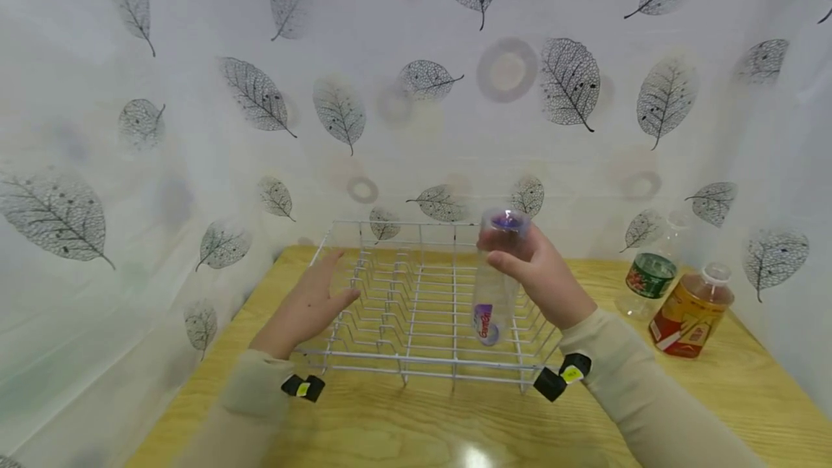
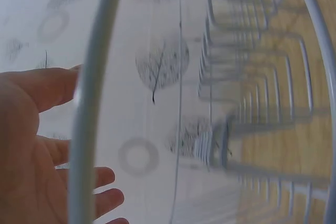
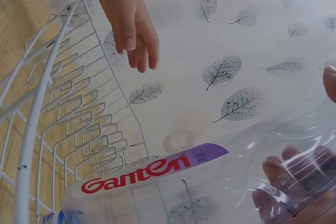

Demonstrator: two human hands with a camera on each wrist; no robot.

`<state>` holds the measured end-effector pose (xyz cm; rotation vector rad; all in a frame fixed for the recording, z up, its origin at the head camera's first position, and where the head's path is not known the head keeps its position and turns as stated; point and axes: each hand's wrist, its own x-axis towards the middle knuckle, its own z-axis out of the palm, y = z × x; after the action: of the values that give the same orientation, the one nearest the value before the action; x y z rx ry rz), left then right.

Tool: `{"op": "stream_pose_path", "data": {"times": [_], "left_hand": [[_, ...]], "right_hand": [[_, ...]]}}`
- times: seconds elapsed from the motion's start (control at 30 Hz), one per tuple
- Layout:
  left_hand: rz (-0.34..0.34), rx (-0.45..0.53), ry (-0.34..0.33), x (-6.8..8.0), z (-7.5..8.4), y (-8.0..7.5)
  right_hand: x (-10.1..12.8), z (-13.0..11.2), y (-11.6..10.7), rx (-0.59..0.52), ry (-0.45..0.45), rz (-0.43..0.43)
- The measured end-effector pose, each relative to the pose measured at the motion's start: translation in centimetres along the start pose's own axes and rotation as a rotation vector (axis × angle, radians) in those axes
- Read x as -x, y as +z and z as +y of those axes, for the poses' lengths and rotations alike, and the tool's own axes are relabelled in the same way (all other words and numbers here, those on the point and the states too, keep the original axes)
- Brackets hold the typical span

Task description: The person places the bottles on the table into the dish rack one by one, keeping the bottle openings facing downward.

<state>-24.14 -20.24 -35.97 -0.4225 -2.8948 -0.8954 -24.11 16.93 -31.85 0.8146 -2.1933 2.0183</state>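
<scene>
A white wire rack (image 1: 416, 357) sits on a wooden table (image 1: 416, 425). My right hand (image 1: 534, 266) grips the upper end of a clear plastic bottle (image 1: 490, 302) with a purple Ganten label. The bottle stands neck down inside the rack's right part. In the right wrist view the bottle (image 3: 210, 182) fills the foreground, with my fingers (image 3: 294, 182) seen through it and its blue cap (image 3: 56, 217) towards the rack (image 3: 37, 108). My left hand (image 1: 318, 295) is at the rack's left rim with straight fingers and holds nothing. The left wrist view shows that hand (image 2: 31, 145) behind the rim wire (image 2: 92, 103).
At the table's right stand an amber bottle with a red label (image 1: 691, 310), a clear bottle with a green label (image 1: 648, 279) and another clear bottle (image 1: 676, 231) behind them. A leaf-print curtain (image 1: 416, 92) closes off the back and sides.
</scene>
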Motion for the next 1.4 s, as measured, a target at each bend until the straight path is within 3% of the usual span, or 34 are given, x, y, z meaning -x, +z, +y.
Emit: {"op": "stream_pose_path", "data": {"times": [0.33,0.53,0.63,0.83,1.07,1.2,1.4], "left_hand": [[-0.068,0.116,-0.138,1.3,-5.8,-2.2],[-0.172,0.303,-0.188,1.8,-8.2,-2.0],[-0.196,0.408,-0.180,1.8,-8.8,-1.7],[-0.174,0.571,-0.126,1.7,-9.8,-0.9],[-0.159,0.741,-0.132,1.8,-10.7,-0.2],[-0.161,0.789,-0.133,2.1,-10.8,-0.1],[-0.158,0.766,-0.112,2.4,-10.7,-0.2]], "right_hand": [[0.3,0.2,-0.7,0.007,0.025,0.015],[0.1,0.2,-1.1,0.017,0.019,0.028],[0.0,0.2,-1.2,0.036,0.029,0.037],[-0.6,0.1,-1.1,0.072,0.041,0.046],[-2.1,-0.1,-0.6,0.073,0.032,0.046],[-3.2,-0.2,-0.2,0.060,0.013,0.032],[-5.2,-0.2,0.0,0.056,-0.007,0.040]]}}
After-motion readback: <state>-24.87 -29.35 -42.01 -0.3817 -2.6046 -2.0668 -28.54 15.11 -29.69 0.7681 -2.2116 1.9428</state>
